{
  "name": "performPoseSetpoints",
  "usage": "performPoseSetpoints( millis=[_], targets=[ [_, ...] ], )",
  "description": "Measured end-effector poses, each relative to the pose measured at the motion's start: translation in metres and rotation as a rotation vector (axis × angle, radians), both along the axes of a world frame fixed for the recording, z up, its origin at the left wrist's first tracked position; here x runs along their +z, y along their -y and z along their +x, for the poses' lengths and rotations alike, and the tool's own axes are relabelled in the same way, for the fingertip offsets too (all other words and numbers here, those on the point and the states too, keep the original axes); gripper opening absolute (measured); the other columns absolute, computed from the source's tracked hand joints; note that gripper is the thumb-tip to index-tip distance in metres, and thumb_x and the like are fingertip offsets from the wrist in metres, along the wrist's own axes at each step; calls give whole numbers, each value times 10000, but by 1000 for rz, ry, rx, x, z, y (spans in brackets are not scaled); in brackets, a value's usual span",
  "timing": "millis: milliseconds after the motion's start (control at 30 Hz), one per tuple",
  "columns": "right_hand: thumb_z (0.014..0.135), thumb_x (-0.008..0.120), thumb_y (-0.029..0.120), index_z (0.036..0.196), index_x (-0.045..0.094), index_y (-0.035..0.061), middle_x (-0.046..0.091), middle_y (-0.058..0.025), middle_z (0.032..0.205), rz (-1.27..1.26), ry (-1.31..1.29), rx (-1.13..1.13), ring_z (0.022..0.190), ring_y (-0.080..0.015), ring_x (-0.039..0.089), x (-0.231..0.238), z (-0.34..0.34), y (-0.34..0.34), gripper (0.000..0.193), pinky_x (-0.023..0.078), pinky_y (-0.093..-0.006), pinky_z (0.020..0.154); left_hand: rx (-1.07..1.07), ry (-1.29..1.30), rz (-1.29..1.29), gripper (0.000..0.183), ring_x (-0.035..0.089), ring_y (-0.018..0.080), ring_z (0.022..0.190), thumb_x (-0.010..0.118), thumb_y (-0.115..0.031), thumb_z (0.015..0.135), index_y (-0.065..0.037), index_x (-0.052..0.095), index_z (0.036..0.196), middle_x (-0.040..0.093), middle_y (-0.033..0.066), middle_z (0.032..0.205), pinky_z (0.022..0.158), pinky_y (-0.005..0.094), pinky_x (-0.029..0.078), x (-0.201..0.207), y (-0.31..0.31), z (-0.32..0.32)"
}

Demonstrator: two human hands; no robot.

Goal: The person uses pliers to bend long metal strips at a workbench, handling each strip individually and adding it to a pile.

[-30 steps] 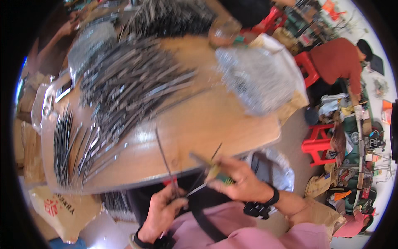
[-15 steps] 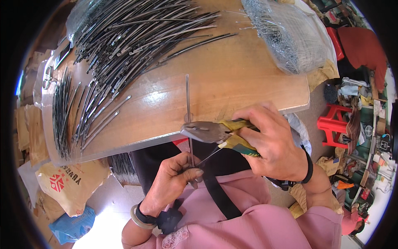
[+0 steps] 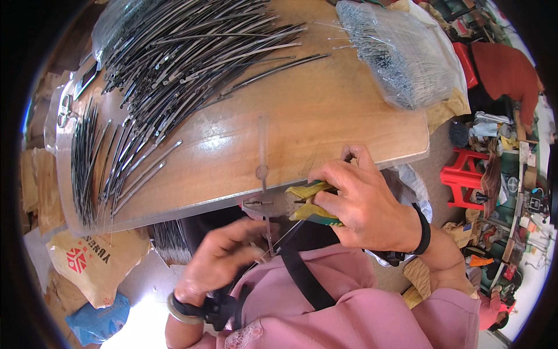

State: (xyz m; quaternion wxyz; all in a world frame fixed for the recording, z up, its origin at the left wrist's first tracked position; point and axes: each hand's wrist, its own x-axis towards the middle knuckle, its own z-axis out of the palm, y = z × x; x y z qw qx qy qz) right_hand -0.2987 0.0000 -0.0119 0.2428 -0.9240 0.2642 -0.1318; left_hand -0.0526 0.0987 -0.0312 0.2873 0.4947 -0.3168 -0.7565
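Note:
My right hand (image 3: 372, 206) is closed around the yellow-and-green handles of metal pliers (image 3: 276, 205), just off the table's near edge. A narrow metal strip (image 3: 269, 235) stretches from over the tabletop, past the plier jaws, toward my lap; it looks smeared, and whether the jaws grip it I cannot tell. Below the pliers a thin wire (image 3: 286, 235) slants down toward my left hand (image 3: 224, 256). Motion blurs that hand's fingers, which are beside the lower end of the strip and wire. Their hold is unclear.
On the wooden table (image 3: 343, 116) lie a big heap of dark metal strips (image 3: 192, 52) and a smaller bunch (image 3: 87, 168). A plastic-wrapped bundle of wires (image 3: 401, 64) sits far right, scissors (image 3: 65, 110) far left. A red stool (image 3: 462, 177) stands on the floor.
My left hand has shifted left and down, its fingers now blurred instead of pinching the strip and wire. The pliers have dropped slightly and moved left with my right hand.

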Motion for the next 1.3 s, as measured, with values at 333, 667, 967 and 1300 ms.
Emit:
performPoseSetpoints(
  millis=[333,667,967,1300],
  targets=[
    [521,647,47,746,592,8,583,-119,987,-16,116,11,869,-282,571,-3,14,-13,234,355,-495,835,-63,-146,177,151,517,99,572,575,-89,917,27,636,991,608,40,711,512,245,410,-4,23,-21],
    [656,760,65,798,634,-51,603,-126,1017,277,155,-253,881,-291,572,-5,-17,-29,223,449,-400,791,529,-212,37,125,372,75,443,567,-81,941,31,574,994,524,54,645,410,214,274,10,-2,-33],
    [725,770,179,1025,687,41,581,-123,1123,487,137,-84,921,-296,623,3,-13,-30,341,522,-364,785,451,70,-326,65,485,34,661,569,59,920,36,598,972,588,10,775,582,180,403,21,-5,-38],
    [756,732,161,1033,602,-81,530,-180,943,329,38,23,804,-336,593,-9,1,-32,390,516,-395,688,430,199,-344,36,458,22,604,574,22,927,15,600,952,554,-27,676,541,177,377,4,-1,-32]
  ],
)
